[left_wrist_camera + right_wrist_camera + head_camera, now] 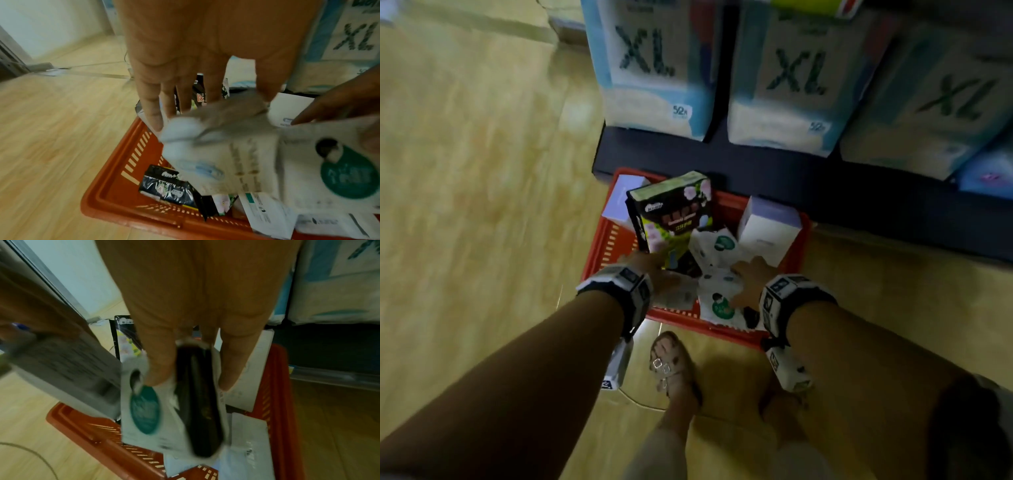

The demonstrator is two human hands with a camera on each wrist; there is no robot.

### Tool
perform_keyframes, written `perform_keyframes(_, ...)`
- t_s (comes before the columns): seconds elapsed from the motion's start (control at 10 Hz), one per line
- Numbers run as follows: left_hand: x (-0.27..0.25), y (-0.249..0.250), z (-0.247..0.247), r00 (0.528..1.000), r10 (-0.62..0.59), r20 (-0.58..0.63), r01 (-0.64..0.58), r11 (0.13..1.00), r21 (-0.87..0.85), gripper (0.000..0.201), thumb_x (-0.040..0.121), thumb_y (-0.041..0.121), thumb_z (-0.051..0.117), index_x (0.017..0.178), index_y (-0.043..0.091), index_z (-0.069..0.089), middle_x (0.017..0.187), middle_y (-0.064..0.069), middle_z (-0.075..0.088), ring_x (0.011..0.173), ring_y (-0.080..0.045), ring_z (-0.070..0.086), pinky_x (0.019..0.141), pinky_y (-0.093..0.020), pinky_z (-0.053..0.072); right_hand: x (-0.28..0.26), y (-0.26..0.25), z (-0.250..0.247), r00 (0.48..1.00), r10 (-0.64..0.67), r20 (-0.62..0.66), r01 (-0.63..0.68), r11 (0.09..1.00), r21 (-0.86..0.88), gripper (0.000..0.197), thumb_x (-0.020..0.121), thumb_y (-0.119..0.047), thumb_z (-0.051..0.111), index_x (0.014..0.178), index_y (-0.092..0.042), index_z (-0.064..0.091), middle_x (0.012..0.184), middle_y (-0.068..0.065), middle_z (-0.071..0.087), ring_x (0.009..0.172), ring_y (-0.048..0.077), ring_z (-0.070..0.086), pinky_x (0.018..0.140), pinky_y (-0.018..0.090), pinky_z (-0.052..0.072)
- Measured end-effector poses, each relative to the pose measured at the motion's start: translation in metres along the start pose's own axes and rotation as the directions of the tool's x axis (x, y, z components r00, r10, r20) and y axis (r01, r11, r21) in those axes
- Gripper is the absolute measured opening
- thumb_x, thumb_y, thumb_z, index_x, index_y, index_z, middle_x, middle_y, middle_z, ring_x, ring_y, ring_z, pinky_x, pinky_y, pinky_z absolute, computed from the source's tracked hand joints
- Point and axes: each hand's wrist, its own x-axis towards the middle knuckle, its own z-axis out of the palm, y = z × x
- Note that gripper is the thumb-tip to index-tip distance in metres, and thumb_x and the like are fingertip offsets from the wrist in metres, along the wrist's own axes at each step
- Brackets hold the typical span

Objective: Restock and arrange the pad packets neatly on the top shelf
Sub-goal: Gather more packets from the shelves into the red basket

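A red basket [688, 317] on the floor holds several pad packets. My left hand [657, 270] reaches into its left side and pinches the crumpled corner of a pale beige packet [222, 159] between fingers and thumb, lifting it off the heap. My right hand [751, 281] is beside it and grips a white packet with a green oval logo [146, 410] and a dark side, held above the basket. A black-and-green flowered packet [674, 212] stands upright at the back of the basket. The top shelf is out of view.
Two white boxes [770, 229] stand in the basket's back corners. Large XL packs [654, 68] fill the bottom shelf above a dark plinth [791, 181] just behind the basket. My sandalled foot [671, 363] is close to the near rim. Wooden floor lies to the left.
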Motion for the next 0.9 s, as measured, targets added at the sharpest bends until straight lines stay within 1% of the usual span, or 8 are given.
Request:
perform_keyframes(0.1,0.004,0.007,0.005,0.994,0.032,-0.105,-0.022,0.995,0.102,0.056,0.089,0.051,0.052,0.138,0.026,0.043,0.124,-0.015,0.056,0.109,-0.035,0.056,0.091,-0.042,0.049,0.002,0.012,0.009,0.987,0.020,-0.159,-0.026,0.999,-0.036,0.043,0.101,-0.020,0.038,0.144,-0.014,0.033,0.146,0.019,0.030,0.129,0.037,0.042,0.108,0.042,0.037)
perform_keyframes(0.3,-0.006,0.013,-0.010,1.000,-0.008,-0.001,0.009,0.990,0.138,0.051,0.093,0.043,0.053,0.134,0.014,0.048,0.137,-0.011,0.050,0.124,-0.029,0.049,0.100,-0.037,0.043,-0.028,0.038,0.003,1.000,-0.021,0.018,0.021,1.000,-0.002,0.036,0.096,-0.025,0.051,0.131,-0.013,0.051,0.136,0.011,0.052,0.120,0.029,0.053,0.101,0.035,0.045)
perform_keyframes(0.4,-0.019,0.022,-0.024,1.000,0.004,0.000,-0.004,0.992,0.122,0.057,0.093,0.045,0.051,0.143,0.020,0.040,0.148,-0.005,0.040,0.134,-0.025,0.040,0.108,-0.036,0.036,-0.051,0.059,-0.014,1.000,0.009,-0.017,-0.007,0.996,0.084,0.046,0.100,-0.027,0.045,0.143,-0.010,0.039,0.148,0.012,0.040,0.132,0.029,0.042,0.110,0.037,0.036)
perform_keyframes(0.5,-0.036,0.035,-0.036,1.000,0.008,-0.024,-0.004,0.988,0.152,0.059,0.092,0.046,0.052,0.144,0.021,0.037,0.149,-0.006,0.038,0.134,-0.026,0.040,0.107,-0.035,0.036,-0.075,0.073,-0.036,0.993,0.034,-0.116,-0.010,0.981,0.195,0.048,0.098,-0.034,0.049,0.141,-0.016,0.043,0.144,0.009,0.045,0.129,0.029,0.046,0.108,0.039,0.039)
perform_keyframes(0.6,-0.070,0.066,-0.061,0.998,0.018,-0.064,-0.007,0.986,0.165,0.057,0.092,0.044,0.054,0.140,0.018,0.041,0.142,-0.008,0.048,0.126,-0.027,0.049,0.099,-0.033,0.041,-0.116,0.089,-0.078,0.999,0.034,0.015,-0.036,0.980,0.197,0.044,0.103,-0.025,0.038,0.145,-0.011,0.037,0.148,0.012,0.040,0.135,0.031,0.040,0.110,0.037,0.034)
perform_keyframes(0.7,-0.105,0.089,-0.084,0.991,0.064,-0.118,-0.049,0.990,0.130,0.055,0.092,0.041,0.055,0.140,0.018,0.042,0.140,-0.007,0.050,0.124,-0.026,0.050,0.096,-0.031,0.042,-0.152,0.112,-0.100,0.972,0.031,-0.235,0.014,0.982,0.188,0.044,0.097,-0.027,0.051,0.139,-0.014,0.048,0.140,0.011,0.050,0.128,0.029,0.048,0.104,0.035,0.038)
perform_keyframes(0.8,-0.162,0.115,-0.114,0.978,0.042,-0.203,-0.040,0.999,0.016,0.047,0.093,0.024,0.057,0.137,0.012,0.047,0.139,-0.010,0.050,0.124,-0.027,0.049,0.094,-0.026,0.037,-0.212,0.137,-0.129,0.967,0.010,-0.255,0.013,0.996,0.086,0.038,0.097,-0.035,0.045,0.129,-0.016,0.056,0.134,0.010,0.055,0.120,0.026,0.053,0.098,0.029,0.040)
perform_keyframes(0.9,-0.228,0.141,-0.149,0.976,0.013,-0.216,-0.027,0.998,-0.065,0.042,0.090,0.011,0.060,0.130,0.002,0.052,0.129,-0.018,0.057,0.120,-0.030,0.054,0.074,-0.011,0.045,-0.287,0.170,-0.169,0.966,-0.029,-0.258,0.030,1.000,-0.001,0.044,0.092,-0.039,0.054,0.132,-0.021,0.051,0.135,0.006,0.053,0.121,0.024,0.053,0.101,0.033,0.041)
